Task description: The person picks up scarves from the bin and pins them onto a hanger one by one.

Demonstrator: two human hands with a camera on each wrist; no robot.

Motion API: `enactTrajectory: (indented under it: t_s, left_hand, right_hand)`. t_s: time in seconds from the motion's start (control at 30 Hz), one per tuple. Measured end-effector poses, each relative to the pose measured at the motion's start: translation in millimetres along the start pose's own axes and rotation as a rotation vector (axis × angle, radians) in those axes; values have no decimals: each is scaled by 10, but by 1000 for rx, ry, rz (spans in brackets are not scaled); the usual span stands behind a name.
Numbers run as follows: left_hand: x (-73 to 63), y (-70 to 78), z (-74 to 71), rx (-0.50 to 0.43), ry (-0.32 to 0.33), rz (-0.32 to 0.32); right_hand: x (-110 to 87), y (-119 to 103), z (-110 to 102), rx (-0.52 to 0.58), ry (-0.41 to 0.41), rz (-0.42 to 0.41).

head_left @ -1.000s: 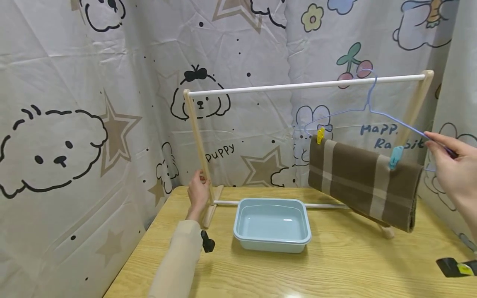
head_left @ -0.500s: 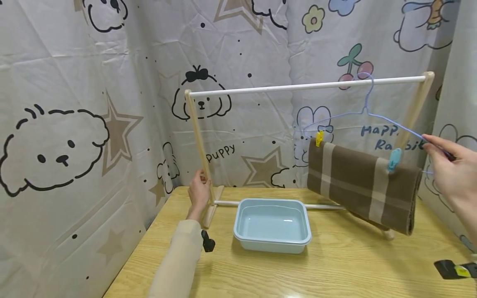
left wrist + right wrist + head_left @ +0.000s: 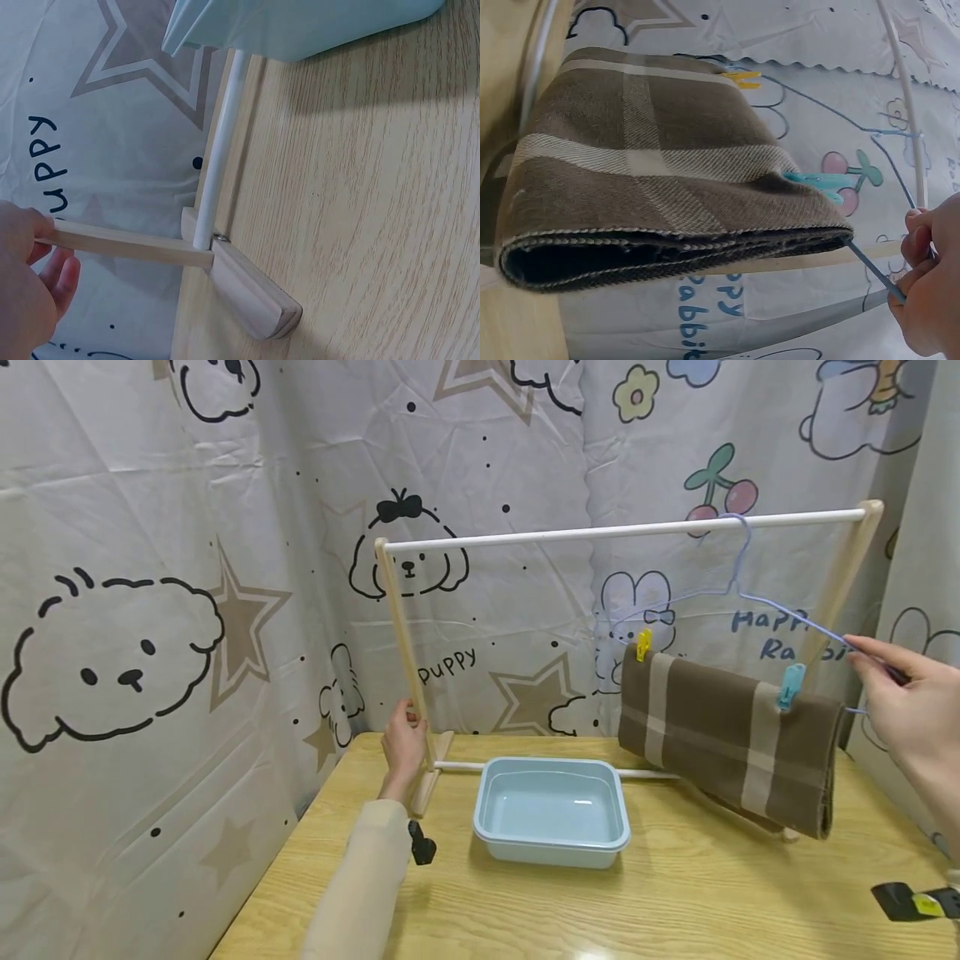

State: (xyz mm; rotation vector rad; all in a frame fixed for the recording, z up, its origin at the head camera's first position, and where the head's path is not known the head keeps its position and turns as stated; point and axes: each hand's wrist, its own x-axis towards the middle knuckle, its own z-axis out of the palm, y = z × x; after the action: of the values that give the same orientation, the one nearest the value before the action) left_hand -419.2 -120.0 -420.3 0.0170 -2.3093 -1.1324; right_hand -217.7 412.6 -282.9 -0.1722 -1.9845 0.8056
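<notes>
A purple-blue wire hanger (image 3: pixel 783 610) carries a folded brown plaid cloth (image 3: pixel 708 727). The cloth is fixed by a yellow clothespin (image 3: pixel 643 645) and a light blue clothespin (image 3: pixel 791 687). My right hand (image 3: pixel 903 693) pinches the hanger's right arm near its end. The hook lies level with the white top rail (image 3: pixel 555 536) of a wooden rack; whether it bears on the rail I cannot tell. Low on the rack's left post (image 3: pixel 127 244), my left hand (image 3: pixel 403 745) holds the wood between thumb and fingers.
A light blue plastic basin (image 3: pixel 551 852) stands on the wooden table (image 3: pixel 675 893), in front of the rack's white lower bar (image 3: pixel 459 767). Behind hangs a patterned curtain (image 3: pixel 525 468). The rack's right post (image 3: pixel 843 572) rises behind the hanger.
The hanger hook has come down from above the rail to about its level, shifting slightly left. The cloth has sunk a little with it. My left hand keeps its hold on the post.
</notes>
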Motion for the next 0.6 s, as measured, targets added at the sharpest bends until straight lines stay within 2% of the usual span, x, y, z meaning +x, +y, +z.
enactTrajectory:
  t_s: [0.13,0.27,0.37,0.6]
  left_hand:
    - [2,12,9,4,14,5]
    - [6,25,4,4,16,6]
    - [10,31,-2,1,13,2]
    - [7,16,-33,-2,10,6]
  right_hand:
    - [-58,50,12,-30,0,-19]
    - [-80,54,-3,-56,-45,10]
    - [-101,47,-22,-77,-66,-2]
    - [-181,64,-23,-145,-30,-64]
